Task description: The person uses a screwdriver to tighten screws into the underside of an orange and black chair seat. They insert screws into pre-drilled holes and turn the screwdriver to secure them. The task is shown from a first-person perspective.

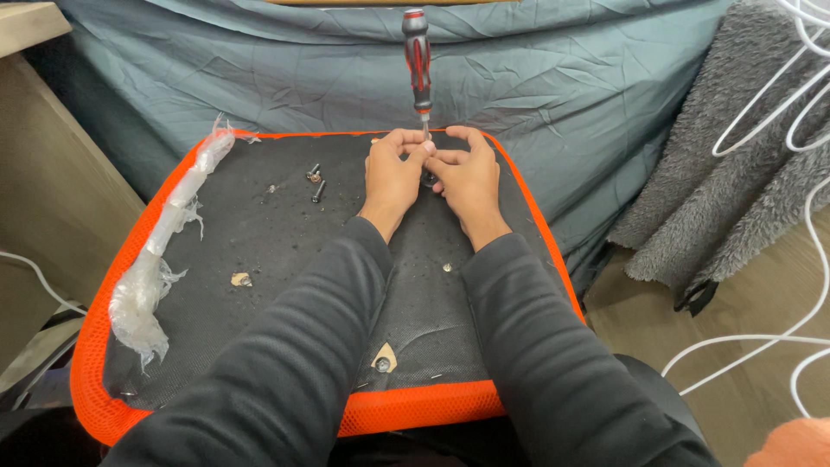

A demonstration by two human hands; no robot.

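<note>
While upright on seat base [259,251] | screwdriver [417,60] shaft pinched | both hands [430,177] curled shut

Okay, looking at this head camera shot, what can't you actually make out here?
- Screwdriver tip and whatever it meets: hidden behind the fingers of the left hand and right hand.
- Loose screws on the seat base: too small to tell type.
- White cables: cut off by the right edge.
- Seat base near edge: hidden by the sleeves.
</note>
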